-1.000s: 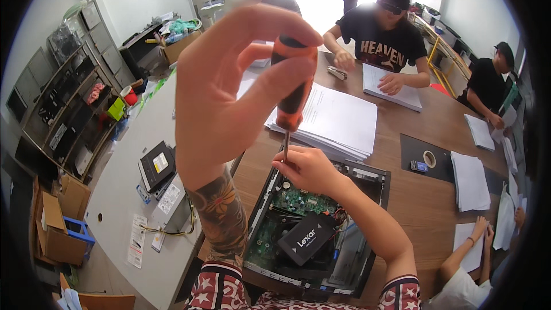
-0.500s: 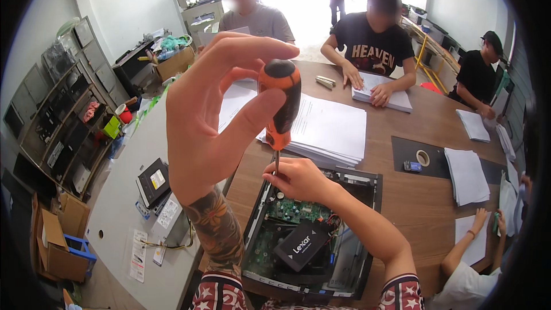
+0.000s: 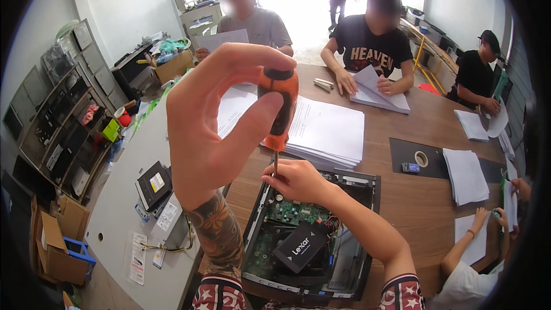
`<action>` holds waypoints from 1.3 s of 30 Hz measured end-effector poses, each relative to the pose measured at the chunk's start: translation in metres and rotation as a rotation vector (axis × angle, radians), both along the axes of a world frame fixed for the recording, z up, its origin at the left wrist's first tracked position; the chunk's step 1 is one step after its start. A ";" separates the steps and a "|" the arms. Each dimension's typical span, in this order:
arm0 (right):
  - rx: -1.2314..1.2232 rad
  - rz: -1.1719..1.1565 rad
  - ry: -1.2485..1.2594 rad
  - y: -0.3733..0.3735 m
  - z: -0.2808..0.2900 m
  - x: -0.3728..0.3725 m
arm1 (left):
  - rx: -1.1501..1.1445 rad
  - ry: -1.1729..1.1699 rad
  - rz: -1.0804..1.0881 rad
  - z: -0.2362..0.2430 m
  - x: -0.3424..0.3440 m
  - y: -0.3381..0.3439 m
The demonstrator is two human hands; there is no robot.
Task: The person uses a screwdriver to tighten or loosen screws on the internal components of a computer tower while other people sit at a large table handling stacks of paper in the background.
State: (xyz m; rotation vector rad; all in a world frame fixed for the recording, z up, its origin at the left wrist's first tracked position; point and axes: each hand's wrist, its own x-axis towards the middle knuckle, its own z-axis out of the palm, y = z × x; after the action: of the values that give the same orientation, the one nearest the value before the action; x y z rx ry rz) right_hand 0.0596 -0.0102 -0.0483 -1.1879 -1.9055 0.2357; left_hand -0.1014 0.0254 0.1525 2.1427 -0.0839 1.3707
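Note:
My left hand [image 3: 201, 132] is closed round the orange and black handle of a screwdriver [image 3: 288, 83], its index finger resting over the butt end. The screwdriver stands nearly upright, shaft down. Lower down, the fingers of my right hand [image 3: 301, 181] pinch the metal shaft; the tip is hidden behind them. Both hands are above the far left part of an opened black computer case [image 3: 372, 218]. Inside the case lie a green circuit board [image 3: 295, 212], a black solid-state drive [image 3: 298, 245] and several coloured wires [image 3: 332, 224].
Paper stacks [image 3: 333, 129] lie just beyond the case. A tape roll [image 3: 421, 158] rests on a dark mat to the right. On the grey table at left are an optical drive [image 3: 154, 182] and a metal power supply [image 3: 170, 218]. Several people handle paper around the wooden table [image 3: 402, 218].
My left index finger has come down onto the screwdriver's butt end, and the handle has turned slightly. My right hand stays at the shaft. Across the table, a person has lifted a sheet's corner.

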 end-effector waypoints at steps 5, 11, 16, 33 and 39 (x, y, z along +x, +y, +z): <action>-0.010 0.000 0.010 -0.003 0.006 0.004 | 0.024 -0.020 -0.002 -0.003 0.007 0.002; -0.193 0.000 0.039 -0.016 0.034 0.016 | -0.025 -0.028 0.047 -0.004 0.008 0.003; -0.044 0.049 0.198 -0.018 0.033 0.026 | 0.159 -0.041 0.218 -0.007 0.011 0.010; 0.463 -0.048 0.174 -0.041 0.191 0.008 | 0.073 -0.047 0.084 -0.003 0.002 0.006; 0.398 0.138 0.626 -0.028 0.173 -0.027 | 0.040 -0.192 -0.021 -0.008 0.028 0.010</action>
State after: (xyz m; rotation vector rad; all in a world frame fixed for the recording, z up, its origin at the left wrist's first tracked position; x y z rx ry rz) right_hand 0.0325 -0.0378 0.1251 -0.6174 -1.3920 0.2518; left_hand -0.0732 0.0352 0.1445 2.0309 -0.2098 1.5709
